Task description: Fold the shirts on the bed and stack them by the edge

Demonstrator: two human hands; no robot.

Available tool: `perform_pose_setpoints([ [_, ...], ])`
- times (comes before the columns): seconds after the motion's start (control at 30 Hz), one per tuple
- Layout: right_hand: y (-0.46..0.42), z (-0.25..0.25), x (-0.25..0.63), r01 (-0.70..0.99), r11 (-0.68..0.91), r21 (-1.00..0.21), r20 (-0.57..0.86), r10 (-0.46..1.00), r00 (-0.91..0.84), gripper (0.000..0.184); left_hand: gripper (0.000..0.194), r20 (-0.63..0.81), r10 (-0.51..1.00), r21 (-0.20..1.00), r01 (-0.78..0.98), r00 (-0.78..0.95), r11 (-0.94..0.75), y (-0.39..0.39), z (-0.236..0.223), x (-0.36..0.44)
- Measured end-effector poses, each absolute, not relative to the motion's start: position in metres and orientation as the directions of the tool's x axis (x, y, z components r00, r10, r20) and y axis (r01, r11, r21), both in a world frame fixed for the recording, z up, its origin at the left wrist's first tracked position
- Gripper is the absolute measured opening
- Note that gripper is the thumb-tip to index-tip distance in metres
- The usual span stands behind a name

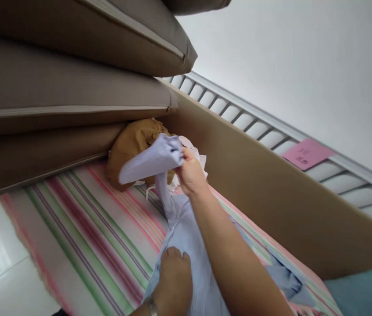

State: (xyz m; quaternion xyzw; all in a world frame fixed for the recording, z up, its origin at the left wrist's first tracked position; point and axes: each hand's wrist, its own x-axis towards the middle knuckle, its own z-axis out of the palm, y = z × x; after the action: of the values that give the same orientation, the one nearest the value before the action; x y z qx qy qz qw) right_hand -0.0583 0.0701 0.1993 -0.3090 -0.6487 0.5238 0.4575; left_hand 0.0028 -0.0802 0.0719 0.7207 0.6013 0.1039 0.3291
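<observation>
A light blue, finely striped shirt (189, 228) lies on a striped bedspread (84, 219). My right hand (191, 172) is closed on one end of it and holds a pale, flat part up off the bed; whether that is a sleeve end or a collar, I cannot tell. Lower down, my left hand (175, 272) rests on the shirt with its fingers curled into the cloth, a band on its wrist. A brown cloth item (128, 140) lies in a heap just beyond my right hand, with some white pieces beside it.
Large brown cushions (74, 92) are stacked at the left and overhang the bed's far end. A tan bed side panel (255, 175) runs along the right, with a white slatted rail and a pink note (307, 153) behind it. A denim-blue cloth (284, 281) lies at the lower right.
</observation>
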Motion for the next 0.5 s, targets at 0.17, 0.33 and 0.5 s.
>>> perform_pose_setpoints([
  [0.17,0.055,0.227,0.059,-0.307,0.278,-0.91,0.302,0.953,-0.03,0.02,0.036,-0.239,0.926,0.506,0.851,0.293,-0.139,-0.093,0.075,0.006],
  [0.33,0.035,0.179,0.148,-0.428,0.264,-0.864,0.114,0.931,0.346,0.01,0.035,-0.201,0.881,0.636,0.741,0.429,-0.216,-0.103,0.08,0.015],
  [0.5,0.023,0.147,0.181,-0.389,0.19,-0.901,0.037,0.93,0.367,0.013,0.029,-0.039,0.962,0.621,0.761,0.271,-0.189,-0.111,0.096,0.001],
])
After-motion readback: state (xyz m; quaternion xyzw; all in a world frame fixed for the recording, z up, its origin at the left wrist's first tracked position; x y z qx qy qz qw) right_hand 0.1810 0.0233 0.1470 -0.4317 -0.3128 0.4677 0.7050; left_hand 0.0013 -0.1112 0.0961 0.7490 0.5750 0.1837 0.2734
